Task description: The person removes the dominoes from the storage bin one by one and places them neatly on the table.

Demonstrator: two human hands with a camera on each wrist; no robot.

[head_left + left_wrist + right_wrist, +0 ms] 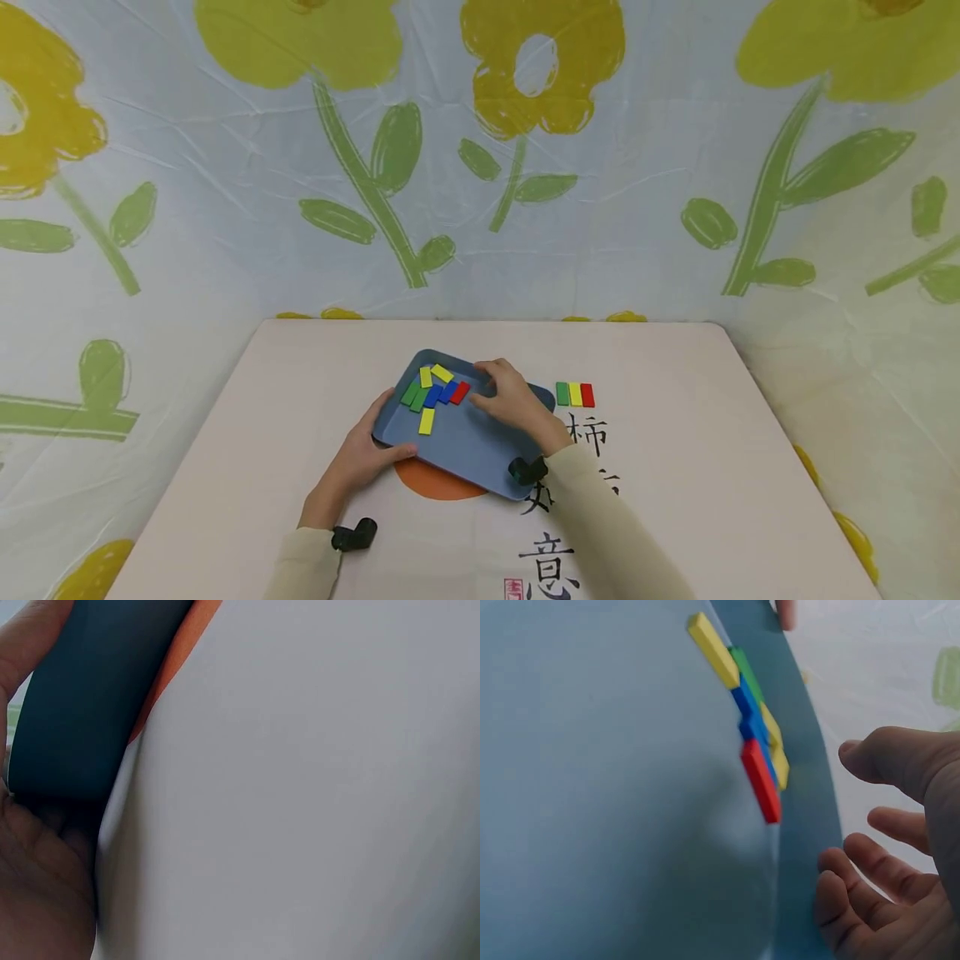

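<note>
A blue-grey tray (472,446) sits slanted over the middle of the table. My left hand (360,454) grips its left end, the thumb on the near rim; the left wrist view shows the tray's dark wall (90,697) in that grasp. Inside lie several small flat blocks, bunched toward the left: green (409,393), blue (432,396), yellow (426,421) and one red block (460,393). Over the tray's far rim is my right hand (513,404), just right of the red block (760,784). Its fingers (885,877) are spread apart with nothing between them.
Right of the tray, a green block (562,393), a yellow block (575,394) and a red block (588,395) stand side by side on the table. The pale tabletop (675,467) bears black brush characters (551,567) and an orange disc (435,483). Behind hangs a flowered cloth (600,250).
</note>
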